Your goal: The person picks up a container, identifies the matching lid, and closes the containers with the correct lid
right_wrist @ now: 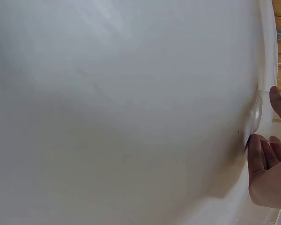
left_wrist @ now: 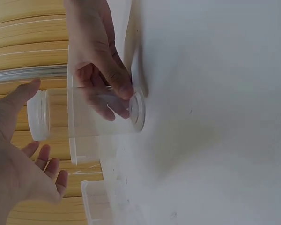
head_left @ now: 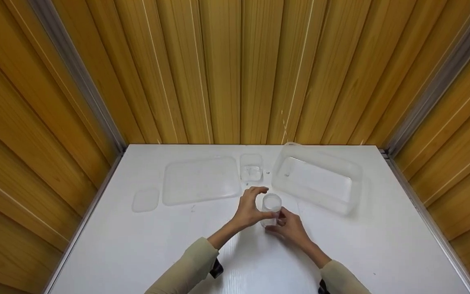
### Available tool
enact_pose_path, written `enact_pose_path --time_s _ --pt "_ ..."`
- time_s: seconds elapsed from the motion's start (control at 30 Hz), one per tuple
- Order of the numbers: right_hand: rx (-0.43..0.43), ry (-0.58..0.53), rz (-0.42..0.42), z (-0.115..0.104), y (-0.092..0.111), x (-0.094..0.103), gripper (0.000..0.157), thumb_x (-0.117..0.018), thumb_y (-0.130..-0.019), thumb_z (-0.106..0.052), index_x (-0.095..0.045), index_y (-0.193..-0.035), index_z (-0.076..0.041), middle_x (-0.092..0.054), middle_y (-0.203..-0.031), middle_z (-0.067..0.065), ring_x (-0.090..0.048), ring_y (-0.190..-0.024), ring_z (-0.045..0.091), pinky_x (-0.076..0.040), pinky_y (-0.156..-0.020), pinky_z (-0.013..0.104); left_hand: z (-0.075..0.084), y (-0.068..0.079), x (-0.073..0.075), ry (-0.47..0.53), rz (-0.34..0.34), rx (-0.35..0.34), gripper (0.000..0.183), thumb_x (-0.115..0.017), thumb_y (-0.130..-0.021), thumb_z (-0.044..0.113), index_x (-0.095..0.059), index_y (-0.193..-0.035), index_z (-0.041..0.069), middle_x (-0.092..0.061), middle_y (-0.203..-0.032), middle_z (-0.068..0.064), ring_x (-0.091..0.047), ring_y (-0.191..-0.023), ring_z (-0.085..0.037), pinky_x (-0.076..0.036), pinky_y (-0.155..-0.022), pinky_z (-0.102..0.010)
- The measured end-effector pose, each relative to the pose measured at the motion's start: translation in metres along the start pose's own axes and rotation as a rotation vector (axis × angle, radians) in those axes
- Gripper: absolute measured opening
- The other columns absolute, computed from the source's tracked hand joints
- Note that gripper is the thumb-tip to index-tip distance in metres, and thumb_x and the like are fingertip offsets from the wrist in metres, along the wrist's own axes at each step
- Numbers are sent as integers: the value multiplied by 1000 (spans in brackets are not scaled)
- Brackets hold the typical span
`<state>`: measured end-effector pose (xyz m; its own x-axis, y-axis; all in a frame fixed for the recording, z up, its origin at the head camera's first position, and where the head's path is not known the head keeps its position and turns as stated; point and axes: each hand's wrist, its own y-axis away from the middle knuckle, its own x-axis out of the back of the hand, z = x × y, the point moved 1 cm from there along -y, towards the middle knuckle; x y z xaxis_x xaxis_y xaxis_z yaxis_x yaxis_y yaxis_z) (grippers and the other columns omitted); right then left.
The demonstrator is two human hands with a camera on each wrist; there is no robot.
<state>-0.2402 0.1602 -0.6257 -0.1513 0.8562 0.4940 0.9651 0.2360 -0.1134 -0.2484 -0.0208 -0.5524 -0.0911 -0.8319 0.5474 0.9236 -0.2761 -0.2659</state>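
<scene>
A clear plastic jar [left_wrist: 91, 117] with a white lid [left_wrist: 37, 115] stands upright on the white table in front of me. My right hand [head_left: 292, 228] holds it low down, fingers and thumb round the part near its base; the right wrist view shows this hand [right_wrist: 269, 176] at the right edge. Around the lid, my left hand [head_left: 247, 210] is spread wide. In the left wrist view its thumb tip is right at the lid's rim, while the other fingers stand apart from the lid on the opposite side.
Behind the hands lie a large flat translucent lid [head_left: 202, 179] and a small square lid [head_left: 145, 200] to its left. A small clear container [head_left: 251, 173] stands at the back middle. At the back right is a large translucent box [head_left: 351, 183]. Wood-patterned walls [head_left: 259, 73] border the table.
</scene>
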Motion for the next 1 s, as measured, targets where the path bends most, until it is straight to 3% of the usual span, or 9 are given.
enact_pose_path --time_s 0.27,0.5,0.7,0.93,1.0 --pt "19 19 12 -1 0 2 54 -89 -79 -15 -64 -125 -1 -74 -113 18 -71 -108 36 -60 -92 46 -2 -2 -7 59 60 0 61 -93 -72 25 -67 -124 7 -70 -121 -8 -58 -116 -25 -42 -108 -45" --pt "15 14 23 0 0 1 56 -89 -78 -15 -63 -125 -1 -74 -113 18 -71 -107 36 -59 -93 47 -3 -4 -2 22 39 -86 58 -92 -73 24 -68 -122 5 -71 -119 -11 -60 -112 -27 -45 -103 -41" --pt "15 -12 0 0 -1 -4 57 -89 -79 -16 -63 -127 0 -73 -114 18 -70 -108 35 -59 -94 46 -4 -5 5 48 -33 -98 59 -90 -75 21 -67 -125 1 -71 -122 -14 -61 -113 -30 -48 -103 -44" --pt "10 -2 -2 2 0 -2 56 -89 -79 -17 -63 -128 -4 -73 -117 15 -69 -111 33 -57 -97 49 -5 -8 9 107 -138 -76 60 -88 -77 14 -66 -131 0 -69 -129 -14 -60 -115 -29 -46 -99 -38" --pt "15 13 -1 2 1 -1 57 -88 -80 -18 -63 -128 -4 -72 -119 15 -69 -111 33 -57 -97 50 -5 -10 9 110 -166 -64 59 -86 -78 14 -66 -133 2 -69 -130 -13 -60 -117 -28 -47 -99 -43"
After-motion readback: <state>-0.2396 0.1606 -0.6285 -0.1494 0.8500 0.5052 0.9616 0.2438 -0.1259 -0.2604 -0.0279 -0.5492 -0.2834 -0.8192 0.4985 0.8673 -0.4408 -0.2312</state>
